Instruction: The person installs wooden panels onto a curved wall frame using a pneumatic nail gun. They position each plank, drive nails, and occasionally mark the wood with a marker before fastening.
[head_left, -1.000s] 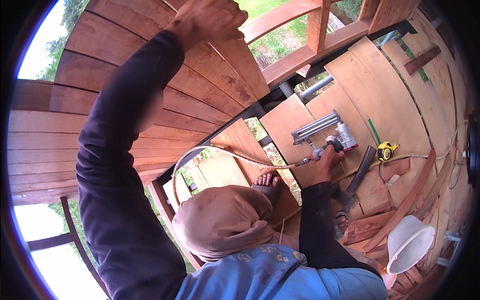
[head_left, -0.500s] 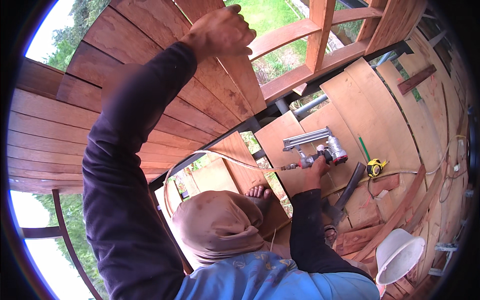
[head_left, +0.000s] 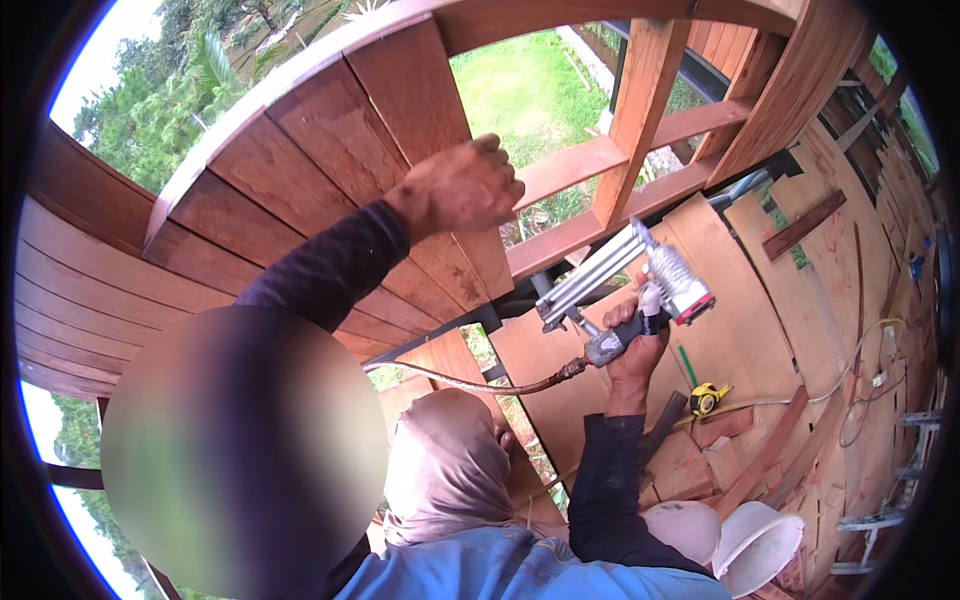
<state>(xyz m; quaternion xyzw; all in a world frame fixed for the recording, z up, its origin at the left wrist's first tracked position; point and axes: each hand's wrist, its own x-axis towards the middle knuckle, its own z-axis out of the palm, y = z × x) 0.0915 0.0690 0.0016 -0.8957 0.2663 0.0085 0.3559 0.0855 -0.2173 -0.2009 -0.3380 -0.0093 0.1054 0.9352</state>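
My right hand (head_left: 636, 365) is wrapped round the handle of a silver and black pneumatic nail gun (head_left: 672, 278), raised above the plywood floor. A hose (head_left: 480, 385) runs from the handle's base to the left. My left hand (head_left: 460, 185) is curled closed at the right edge of a wooden plank (head_left: 412, 95), the end one in a curved row. What its fingers hold, if anything, is hidden.
Wooden posts (head_left: 640, 110) and curved rails frame an opening onto grass. On the plywood (head_left: 540, 370) lie a yellow tape measure (head_left: 706, 399), a green stick (head_left: 687, 366), a dark bar (head_left: 664, 425) and wood offcuts. A white bucket (head_left: 760, 545) stands lower right. Gaps show between the boards.
The nail gun has come up off the floor in my right hand, nearer the planks. My left hand sits lower on the end plank, and the view has shifted.
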